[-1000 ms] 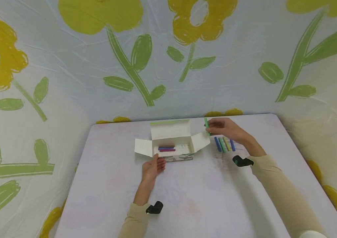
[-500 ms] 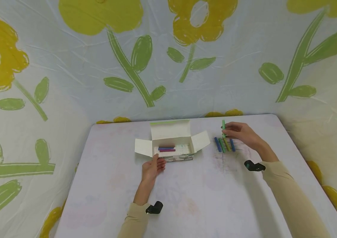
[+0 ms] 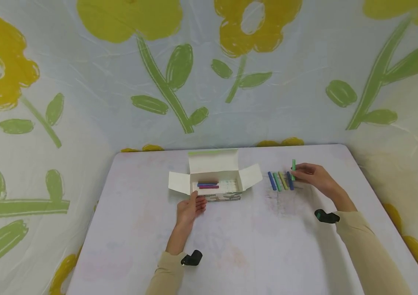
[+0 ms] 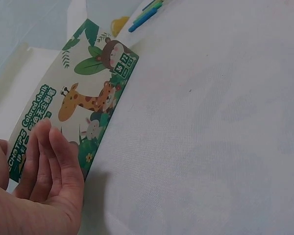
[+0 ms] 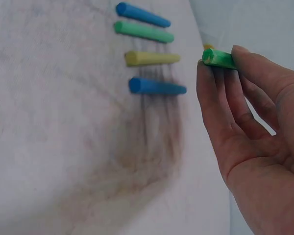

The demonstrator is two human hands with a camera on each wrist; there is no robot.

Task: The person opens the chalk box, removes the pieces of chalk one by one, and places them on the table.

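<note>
- Clock references: head view, 12 o'clock away from the person.
- Left hand (image 3: 188, 211): placed at the box's 7 o'clock; front wall gripped, thumb at the rim, fingers along the printed outer face.
- Chalk box (image 3: 225, 197): set on the tabletop (image 3: 138, 217); flaps spread at 9 and 2 o'clock, lid raised at 12. Three chalk sticks (image 3: 208, 184) seen inside, in the 9 o'clock half; paler contents beside them not resolved.
- Row at the box's 3 o'clock: left blue chalk (image 5: 143, 14), light-green chalk (image 5: 144, 32), yellow chalk (image 5: 154, 58), right blue chalk (image 5: 158, 86); roughly parallel, gaps between.
- Right hand (image 3: 316, 177): green chalk (image 5: 218, 58) pinched between thumb and fingertips, near the right blue chalk's 1 o'clock; contact with the tabletop cannot be told.
- Risk, left: box could be skewed or its thin wall bent if pulled unevenly toward 6 o'clock.
- Risk, centre: row could be set rolling if the right blue chalk were nudged; sticks look round.
- Risk, right: green chalk could be dropped or snapped if the pinch were loosened or over-tightened; brittleness assumed.
- Surface: pale, faintly patterned; dark smudges (image 3: 282, 203) noted at the row's 6 o'clock.
- Room: tabletop enclosed at 9, 12 and 3 o'clock by a flower-printed backdrop (image 3: 105, 94), creased in places.
</note>
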